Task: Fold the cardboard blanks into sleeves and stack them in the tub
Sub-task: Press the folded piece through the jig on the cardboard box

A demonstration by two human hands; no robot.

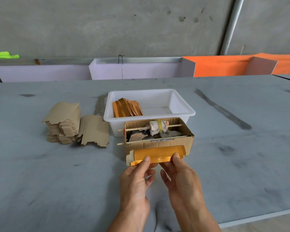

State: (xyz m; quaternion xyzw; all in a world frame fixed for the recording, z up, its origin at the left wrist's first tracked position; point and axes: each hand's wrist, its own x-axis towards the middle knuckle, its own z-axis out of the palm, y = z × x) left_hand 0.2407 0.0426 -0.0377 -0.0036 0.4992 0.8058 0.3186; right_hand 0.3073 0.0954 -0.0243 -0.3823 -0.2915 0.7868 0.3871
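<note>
We pinch the gold blank in both grips, left hand and right hand, its long axis crosswise, the tub straight ahead.

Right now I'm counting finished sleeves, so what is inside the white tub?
Inside the white tub, a row of folded orange-gold sleeves leans at its left end. The right part shows bare floor. The near wall hides the sleeves' lower ends, so no exact count.

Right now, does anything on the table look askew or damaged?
The stack of blanks left of the tub is ragged, some slid off beside it. The cardboard box has torn edges.
</note>
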